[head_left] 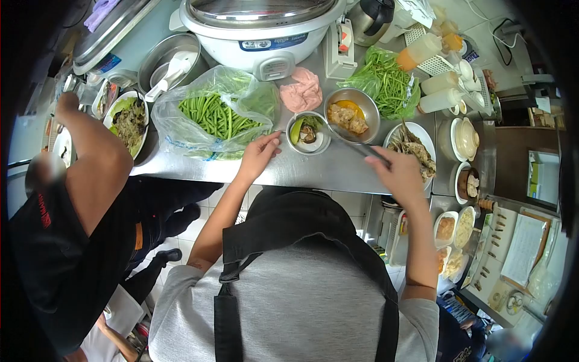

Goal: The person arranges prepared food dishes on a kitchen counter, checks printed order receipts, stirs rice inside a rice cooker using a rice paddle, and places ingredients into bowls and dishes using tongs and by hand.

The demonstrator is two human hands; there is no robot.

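My right hand (395, 172) is closed on the dark handle of a utensil (356, 143), which reaches up and left over the counter's front, between two metal bowls. The larger bowl (373, 114) holds pale chunks in orange liquid. The smaller bowl (294, 143) holds a green slice and dark and white food. My left hand (263, 154) is just left of the smaller bowl, its fingers bent towards the rim; whether they grip anything is too small to tell. A plate of fish (427, 142) lies beside my right hand.
Behind my left hand is a plastic bag of green beans (214, 114). A pink cloth (301, 90), a large white cooker (259, 42) and bagged greens (386, 84) stand farther back. At the left, a co-worker (96, 163) reaches over the counter. Squeeze bottles (440, 101) stand right.
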